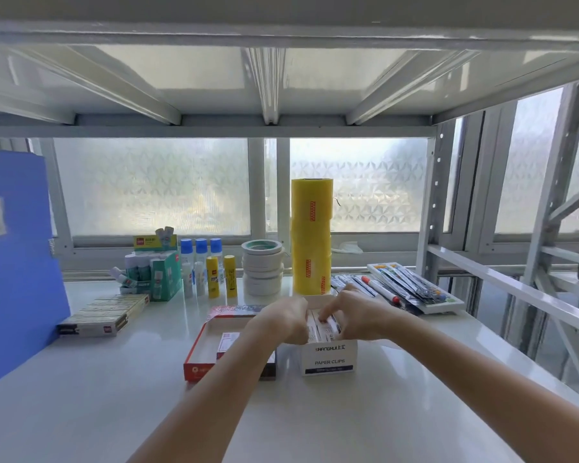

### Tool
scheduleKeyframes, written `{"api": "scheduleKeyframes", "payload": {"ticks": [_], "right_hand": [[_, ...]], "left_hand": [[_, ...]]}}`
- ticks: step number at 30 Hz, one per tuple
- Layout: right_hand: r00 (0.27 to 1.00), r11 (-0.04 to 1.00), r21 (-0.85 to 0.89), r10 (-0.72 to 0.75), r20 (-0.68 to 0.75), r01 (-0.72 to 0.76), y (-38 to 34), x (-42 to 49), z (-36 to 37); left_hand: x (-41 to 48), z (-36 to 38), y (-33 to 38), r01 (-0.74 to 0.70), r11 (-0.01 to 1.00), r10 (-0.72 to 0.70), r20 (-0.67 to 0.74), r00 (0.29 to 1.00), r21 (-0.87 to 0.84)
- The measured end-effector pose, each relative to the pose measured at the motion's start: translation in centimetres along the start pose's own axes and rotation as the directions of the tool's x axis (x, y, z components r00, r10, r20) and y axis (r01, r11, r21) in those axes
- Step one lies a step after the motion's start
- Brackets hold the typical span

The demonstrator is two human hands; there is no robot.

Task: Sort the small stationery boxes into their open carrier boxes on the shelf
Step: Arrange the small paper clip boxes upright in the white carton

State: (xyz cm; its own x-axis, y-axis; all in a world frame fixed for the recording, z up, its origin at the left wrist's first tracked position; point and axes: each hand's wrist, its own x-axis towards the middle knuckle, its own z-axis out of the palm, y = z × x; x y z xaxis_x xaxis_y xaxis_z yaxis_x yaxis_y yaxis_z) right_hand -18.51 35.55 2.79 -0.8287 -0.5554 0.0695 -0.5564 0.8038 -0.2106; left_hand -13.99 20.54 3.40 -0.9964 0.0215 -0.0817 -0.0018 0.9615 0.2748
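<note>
A white open carrier box (pixel 330 359) labelled PAPER CLIPS stands on the shelf at centre. Small white paper clip boxes (pixel 325 324) lie packed inside it. My left hand (pixel 281 320) and my right hand (pixel 356 315) both reach into its top, fingers curled on the small boxes. Which box each hand grips is hidden by the fingers. To its left lies a red-edged open carrier box (pixel 198 349) with one small red-and-white box (pixel 227 344) in it, partly covered by my left forearm.
A blue folder (pixel 14 262) stands at the left. A long pack of staple boxes (pixel 104 315) lies near it. Glue sticks and bottles (pixel 201 269), white tape rolls (pixel 263 269) and yellow tape rolls (pixel 311 235) line the back. Pens on a tray (pixel 415 289) lie right.
</note>
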Motion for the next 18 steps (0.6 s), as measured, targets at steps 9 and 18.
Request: {"api": "scheduleKeyframes", "payload": {"ticks": [9,18], "right_hand": [[1.0,1.0,-0.004,0.015,-0.003,-0.015,0.1,0.7,0.2],[0.978,0.942,0.291,-0.119,-0.173,0.167,1.4,-4.4,-2.0]], "left_hand": [[0.0,-0.6,-0.7,-0.016,0.989,0.023,0.049,0.999,-0.15],[-7.0,-4.9,-7.6,-0.106,0.916,-0.026,-0.322,0.947,-0.387]]}}
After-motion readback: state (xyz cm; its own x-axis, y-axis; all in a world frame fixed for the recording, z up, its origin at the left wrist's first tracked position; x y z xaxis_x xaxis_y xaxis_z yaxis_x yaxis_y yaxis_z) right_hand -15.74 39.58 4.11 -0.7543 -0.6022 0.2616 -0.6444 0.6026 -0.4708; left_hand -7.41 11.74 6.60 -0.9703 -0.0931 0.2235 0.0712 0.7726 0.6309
